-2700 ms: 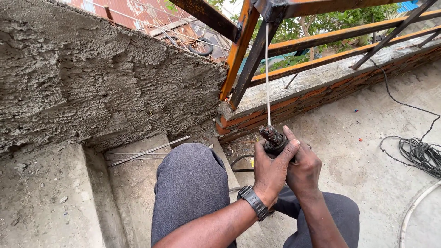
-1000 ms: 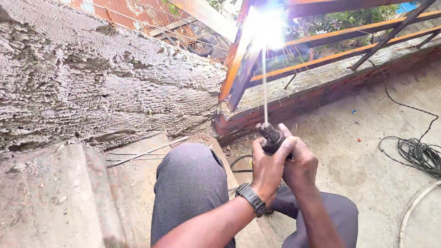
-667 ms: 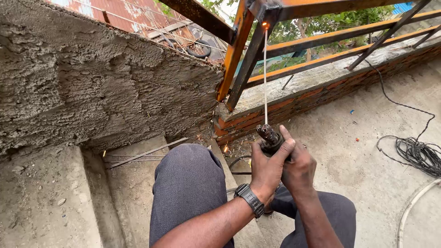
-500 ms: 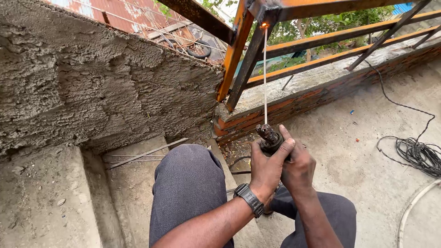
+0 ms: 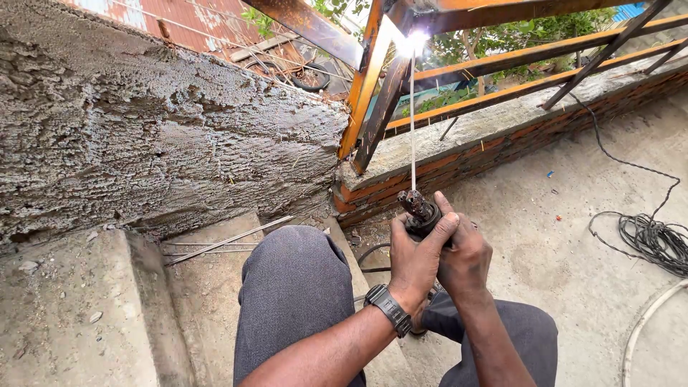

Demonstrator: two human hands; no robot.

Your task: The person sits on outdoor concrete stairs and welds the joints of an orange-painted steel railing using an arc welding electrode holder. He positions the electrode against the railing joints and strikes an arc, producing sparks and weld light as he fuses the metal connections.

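Both hands wrap one black electrode holder (image 5: 419,212) in front of my knees. My left hand (image 5: 416,261), with a dark wristwatch, grips it from the left. My right hand (image 5: 466,254) closes over it from the right. A thin welding rod (image 5: 413,122) rises straight up from the holder. Its tip touches the rusty orange steel frame (image 5: 365,86), where a white arc glow (image 5: 414,44) shows at the joint.
A rough plastered wall (image 5: 165,136) fills the left. Loose spare rods (image 5: 229,240) lie on the concrete step below it. A low brick parapet (image 5: 502,147) runs behind the frame. A coil of black cable (image 5: 656,240) and a pale hose (image 5: 645,326) lie at right.
The arc flared a second ago, died to a small glow, and is bright again now. Hands and holder have stayed almost in place.
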